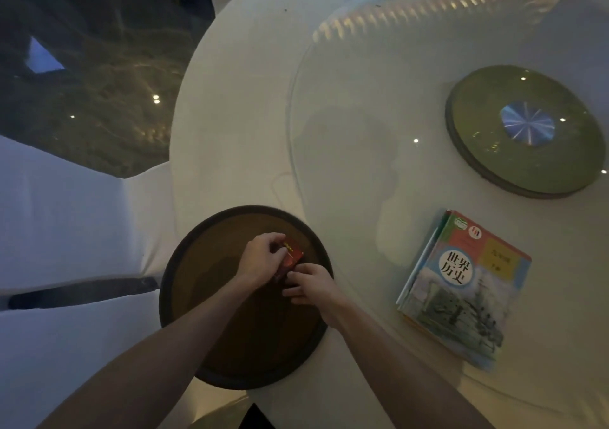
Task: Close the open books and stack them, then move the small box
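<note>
A small red box [290, 256] lies on a round dark brown tray [211, 297] at the near left edge of the white round table [237, 105]. My left hand [262, 257] grips the box from its left side, fingers curled over its top. My right hand [309, 285] touches the box's near right corner with its fingertips. To the right, closed books lie in one stack [464, 290], the top cover showing a colourful picture and Chinese characters; the stack rests on the glass turntable [379, 171].
A round green disc with a silver hub [527, 132] sits at the turntable's centre, far right. White-covered chairs [66, 217] stand close on the left. Dark marbled floor [99, 66] lies beyond the table's left edge.
</note>
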The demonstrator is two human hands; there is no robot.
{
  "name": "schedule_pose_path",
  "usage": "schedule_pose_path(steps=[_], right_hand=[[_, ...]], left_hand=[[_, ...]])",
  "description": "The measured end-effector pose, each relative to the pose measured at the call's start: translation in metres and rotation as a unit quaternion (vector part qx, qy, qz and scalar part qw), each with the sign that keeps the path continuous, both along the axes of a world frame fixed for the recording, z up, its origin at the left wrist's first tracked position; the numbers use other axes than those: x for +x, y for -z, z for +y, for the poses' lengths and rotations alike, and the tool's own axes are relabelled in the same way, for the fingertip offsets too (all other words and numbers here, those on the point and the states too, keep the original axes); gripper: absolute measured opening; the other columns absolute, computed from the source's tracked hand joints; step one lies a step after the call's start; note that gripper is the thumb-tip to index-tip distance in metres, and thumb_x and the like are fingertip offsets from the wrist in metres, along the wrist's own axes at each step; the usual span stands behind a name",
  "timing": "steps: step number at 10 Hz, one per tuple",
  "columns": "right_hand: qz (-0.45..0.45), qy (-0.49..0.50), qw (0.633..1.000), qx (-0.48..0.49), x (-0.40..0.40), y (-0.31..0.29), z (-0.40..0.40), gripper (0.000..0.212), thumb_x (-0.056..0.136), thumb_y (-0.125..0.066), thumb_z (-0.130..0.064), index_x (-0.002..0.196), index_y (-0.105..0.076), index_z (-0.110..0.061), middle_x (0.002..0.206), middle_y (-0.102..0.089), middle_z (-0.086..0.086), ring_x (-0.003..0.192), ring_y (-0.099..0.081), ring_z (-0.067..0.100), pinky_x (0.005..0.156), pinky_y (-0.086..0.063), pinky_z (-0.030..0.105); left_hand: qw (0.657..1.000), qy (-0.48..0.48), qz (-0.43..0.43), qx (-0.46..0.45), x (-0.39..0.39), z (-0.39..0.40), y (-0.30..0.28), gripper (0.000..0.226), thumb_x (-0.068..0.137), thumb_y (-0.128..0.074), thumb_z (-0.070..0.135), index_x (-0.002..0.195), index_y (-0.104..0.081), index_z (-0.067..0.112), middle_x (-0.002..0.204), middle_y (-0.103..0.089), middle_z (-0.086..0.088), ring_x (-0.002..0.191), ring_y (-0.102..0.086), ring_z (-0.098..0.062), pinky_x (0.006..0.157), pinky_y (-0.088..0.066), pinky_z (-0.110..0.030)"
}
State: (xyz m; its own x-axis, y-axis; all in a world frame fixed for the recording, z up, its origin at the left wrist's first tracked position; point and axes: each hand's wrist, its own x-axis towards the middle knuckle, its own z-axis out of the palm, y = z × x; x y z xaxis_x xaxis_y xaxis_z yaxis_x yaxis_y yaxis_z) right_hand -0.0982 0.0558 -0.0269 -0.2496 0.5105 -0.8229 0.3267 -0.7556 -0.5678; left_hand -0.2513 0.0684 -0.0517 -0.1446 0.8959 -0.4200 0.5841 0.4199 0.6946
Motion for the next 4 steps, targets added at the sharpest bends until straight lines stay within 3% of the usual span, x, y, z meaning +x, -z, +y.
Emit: schedule_pose_path(steps=[1, 3, 4], right_hand=[[-0.016, -0.005, 1.0, 0.005, 0.003, -0.002, -0.001, 0.034, 0.102, -0.056, -0.024, 0.135, -0.06, -0.016, 0.114, -0.07, 0.001, 0.099, -0.074, 0.017, 0.092, -0.061, 0.036], [-0.05, 0.01, 0.998, 0.038, 0.031, -0.014, -0.003, 0.031, 0.098, -0.059, -0.026, 0.127, -0.065, -0.015, 0.113, -0.072, 0.004, 0.102, -0.073, 0.02, 0.093, -0.06, 0.039], [-0.165, -0.023, 0.975, 0.148, 0.062, -0.026, 0.002, 0.039, 0.095, -0.059, -0.034, 0.129, -0.069, -0.015, 0.121, -0.073, 0.004, 0.11, -0.069, 0.019, 0.097, -0.055, 0.035]], left_hand=[[1.0, 0.014, 0.017, 0.0, -0.002, 0.003, 0.002, 0.04, 0.096, -0.064, 0.016, 0.136, -0.061, 0.016, 0.135, -0.065, -0.003, 0.125, -0.058, -0.017, 0.103, -0.053, -0.038], [0.994, 0.067, 0.077, 0.036, 0.005, 0.017, -0.009, 0.038, 0.095, -0.065, 0.02, 0.132, -0.062, 0.014, 0.126, -0.064, -0.001, 0.113, -0.063, -0.018, 0.091, -0.054, -0.031], [0.985, 0.136, 0.094, 0.057, 0.027, 0.033, -0.026, 0.042, 0.095, -0.064, 0.026, 0.135, -0.06, 0.014, 0.128, -0.062, -0.004, 0.114, -0.063, -0.021, 0.096, -0.052, -0.035]])
